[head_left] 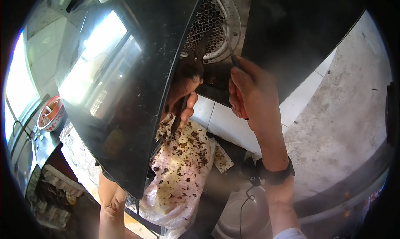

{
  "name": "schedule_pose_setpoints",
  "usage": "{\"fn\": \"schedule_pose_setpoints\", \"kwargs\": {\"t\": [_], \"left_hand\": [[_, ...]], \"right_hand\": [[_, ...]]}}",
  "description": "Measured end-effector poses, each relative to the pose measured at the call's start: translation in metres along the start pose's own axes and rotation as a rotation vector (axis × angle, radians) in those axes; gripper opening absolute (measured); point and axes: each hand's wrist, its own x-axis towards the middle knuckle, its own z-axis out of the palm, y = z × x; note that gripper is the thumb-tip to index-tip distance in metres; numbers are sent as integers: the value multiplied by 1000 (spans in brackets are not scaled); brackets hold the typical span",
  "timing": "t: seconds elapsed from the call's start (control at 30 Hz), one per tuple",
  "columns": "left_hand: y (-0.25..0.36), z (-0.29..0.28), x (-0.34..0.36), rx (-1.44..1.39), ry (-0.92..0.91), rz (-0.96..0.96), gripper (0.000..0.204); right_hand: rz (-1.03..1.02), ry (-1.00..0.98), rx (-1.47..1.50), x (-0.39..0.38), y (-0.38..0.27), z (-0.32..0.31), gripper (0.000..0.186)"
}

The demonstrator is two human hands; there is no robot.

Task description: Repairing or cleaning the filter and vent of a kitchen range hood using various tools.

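Holding red-handled tool [234, 61] in right grip [253, 91], dark strip [179, 117] in left grip [183, 91]; could slip against upper-centre mesh [207, 22] if misangled.

No text, label, number or sign you can read. Small pale marks on the small dark object [252, 179] just beside your black wristband [278, 174]; too small and blurred for you to make out. Red figures on the round white-and-red bowl [53, 123] at your far left: pattern or characters, you cannot tell. Glossy black slanted panel [133, 132] before you: nothing legible.
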Motion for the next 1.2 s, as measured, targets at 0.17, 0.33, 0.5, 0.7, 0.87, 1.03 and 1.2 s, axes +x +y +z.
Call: {"fn": "schedule_pose_setpoints", "kwargs": {"t": [0.17, 0.33, 0.5, 0.7, 0.87, 1.03, 1.2], "left_hand": [[-2, -1, -7, 57, 41, 43, 34], [-3, 1, -6, 33, 49, 31, 35], [3, 5, -4, -32, 47, -9, 35], [14, 1, 5, -278, 44, -156, 36], [-5, -6, 21, -648, -168, -116, 35], [-6, 6, 20, -587, -130, -113, 34], [0, -2, 23, -556, -109, -190, 22]], "right_hand": [[177, 47, 166, -7, -13, 14, 31], [149, 53, 165, -13, -8, 10, 34], [130, 53, 185, -22, -7, 2, 35], [146, 60, 257, -33, 1, -1, 36], [119, 38, 292, -37, 6, -4, 35], [110, 39, 325, -36, 6, -4, 35], [133, 29, 296, -39, 6, -4, 36]]}}
